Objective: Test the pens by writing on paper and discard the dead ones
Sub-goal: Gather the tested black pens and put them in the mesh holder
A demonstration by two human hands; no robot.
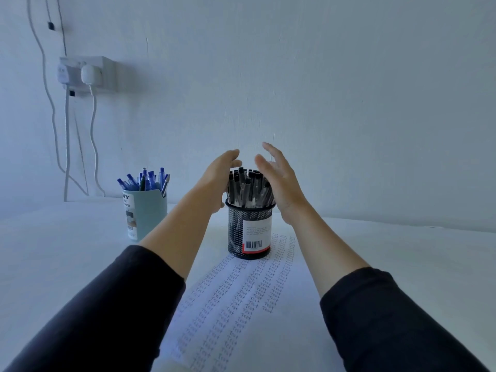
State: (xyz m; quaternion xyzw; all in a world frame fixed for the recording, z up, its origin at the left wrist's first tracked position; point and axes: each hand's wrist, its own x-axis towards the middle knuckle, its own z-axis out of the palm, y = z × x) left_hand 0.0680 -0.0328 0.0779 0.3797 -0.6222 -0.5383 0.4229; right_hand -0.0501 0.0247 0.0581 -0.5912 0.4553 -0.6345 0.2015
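A black mesh cup (248, 232) stands on the far end of a white paper sheet (241, 299) covered with columns of the handwritten word "Test". Several black-capped pens (248, 187) stick up out of it. My left hand (218, 178) is at the left of the pen bundle, fingers straight and reaching past the caps. My right hand (279, 178) hovers at the right of the bundle with fingers spread, holding nothing. Whether either palm touches the pens I cannot tell.
A light blue cup (146, 213) full of several blue pens (146, 178) stands to the left on the white table (59, 251). On the wall behind is a socket (86, 73) with white plugs and cables hanging down to the table.
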